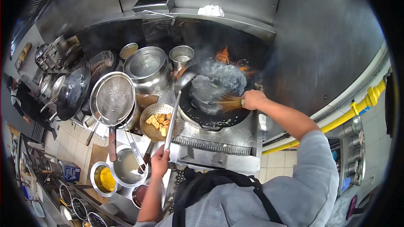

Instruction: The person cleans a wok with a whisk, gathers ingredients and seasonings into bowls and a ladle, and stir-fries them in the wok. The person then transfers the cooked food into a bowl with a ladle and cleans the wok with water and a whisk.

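Observation:
My right hand (253, 99) is closed around the top of a bamboo wok brush (230, 102), its bristles down in a black wok (235, 120). Cloudy, foamy water (219, 77) swirls in the wok, and small pale bits stick to its near wall. My left hand (160, 160) grips the long handle of a metal ladle (184, 80), whose bowl is at the wok's left rim. Just left of that handle, a perforated strainer (145, 115) holds browned, yellowish chunks (158, 122).
Orange flames (223, 54) rise behind the wok. To the left are a large steel pot (134, 85), a mesh strainer (113, 96) and a second wok (75, 92). Bowls of cloudy liquid (126, 166) and yellow liquid (107, 179) stand nearer. A yellow pipe (336, 120) runs along the right; another person (31, 105) is far left.

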`<state>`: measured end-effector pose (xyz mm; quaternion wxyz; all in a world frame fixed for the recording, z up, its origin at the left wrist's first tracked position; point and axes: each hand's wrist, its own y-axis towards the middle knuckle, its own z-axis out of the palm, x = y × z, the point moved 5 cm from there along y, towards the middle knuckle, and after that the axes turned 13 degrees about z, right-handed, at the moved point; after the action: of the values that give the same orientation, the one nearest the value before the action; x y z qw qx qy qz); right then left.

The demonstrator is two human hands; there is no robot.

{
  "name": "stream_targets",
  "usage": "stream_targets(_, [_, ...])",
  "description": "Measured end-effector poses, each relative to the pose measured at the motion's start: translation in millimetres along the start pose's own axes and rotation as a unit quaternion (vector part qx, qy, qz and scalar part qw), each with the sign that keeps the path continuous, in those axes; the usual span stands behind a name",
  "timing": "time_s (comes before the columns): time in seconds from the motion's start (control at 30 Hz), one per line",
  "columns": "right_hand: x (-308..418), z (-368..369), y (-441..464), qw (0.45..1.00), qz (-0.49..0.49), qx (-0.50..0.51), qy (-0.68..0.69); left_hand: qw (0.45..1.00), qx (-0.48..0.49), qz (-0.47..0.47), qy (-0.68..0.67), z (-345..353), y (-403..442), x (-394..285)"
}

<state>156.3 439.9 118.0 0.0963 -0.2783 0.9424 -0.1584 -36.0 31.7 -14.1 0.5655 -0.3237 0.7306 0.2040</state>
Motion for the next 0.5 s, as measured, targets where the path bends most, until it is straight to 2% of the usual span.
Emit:
stream_targets(0.07, [-3.0, 34.3, 49.8, 0.996, 0.039, -0.025, -0.081, 0.998, -0.056, -0.022, 0.013, 11.8, -28.4, -0.8])
stream_targets(0.1, [34.6, 2.3, 134.8, 0.992, 0.058, -0.110, 0.035, 0.981, -0.139, 0.101, 0.093, -9.2, 56.1, 29.9])
stream_targets(0.17, [73.4, 15.9, 119.1, 0.975, 0.069, -0.111, 0.178, 0.977, -0.166, 0.068, 0.113, -12.5, 32.8, 29.4])
stream_targets(0.2, [80.6, 60.3, 143.7, 0.961, -0.018, -0.135, 0.242, 0.980, -0.163, 0.051, 0.105, -1.7, 19.8, 33.9])
stream_targets(0.23, [100.0, 65.8, 123.5, 0.951, -0.002, -0.046, 0.307, 0.974, -0.162, 0.050, 0.152, -4.8, 22.8, 34.1])
stream_targets(0.3, [106.1, 54.9, 73.9, 0.942, -0.016, 0.091, 0.324, 0.967, -0.148, 0.049, 0.203, -10.8, 26.7, 37.9])
stream_targets(0.37, [76.2, 43.4, 53.8, 0.979, -0.148, -0.014, 0.137, 0.964, -0.140, 0.021, 0.225, -10.3, 32.7, 46.0])
stream_targets(0.43, [47.9, 8.3, 39.0, 0.999, -0.050, -0.009, 0.012, 0.962, -0.151, 0.020, 0.226, -5.7, 34.9, 50.6])
stream_targets(0.5, [24.6, 21.6, 111.3, 0.995, 0.095, -0.011, -0.041, 0.948, -0.164, 0.020, 0.271, -5.1, 37.3, 63.4])
